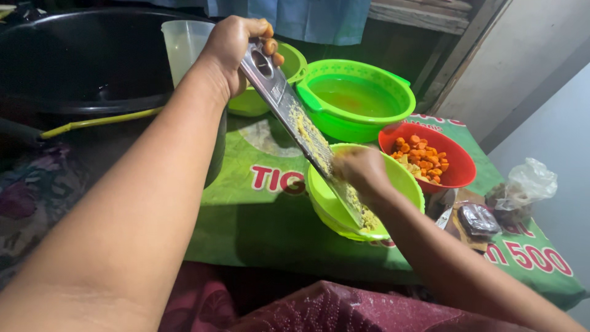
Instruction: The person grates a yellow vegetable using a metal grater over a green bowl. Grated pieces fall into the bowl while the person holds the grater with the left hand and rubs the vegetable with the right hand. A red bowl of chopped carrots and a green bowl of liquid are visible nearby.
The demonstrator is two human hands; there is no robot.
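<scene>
Holding orange chunks, red bowl (458,165) sits beside seemingly water-filled green bowl (344,126).

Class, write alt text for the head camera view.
A left hand tilts a metal grater into a green bowl while the right hand rubs food on it. Behind sit a red bowl of orange pieces and green tubs.

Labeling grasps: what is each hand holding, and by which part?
The left hand grips the metal grater by its top end, near the hanging hole. The right hand presses something against the grater over the green bowl; what it is, the fingers hide.
</scene>
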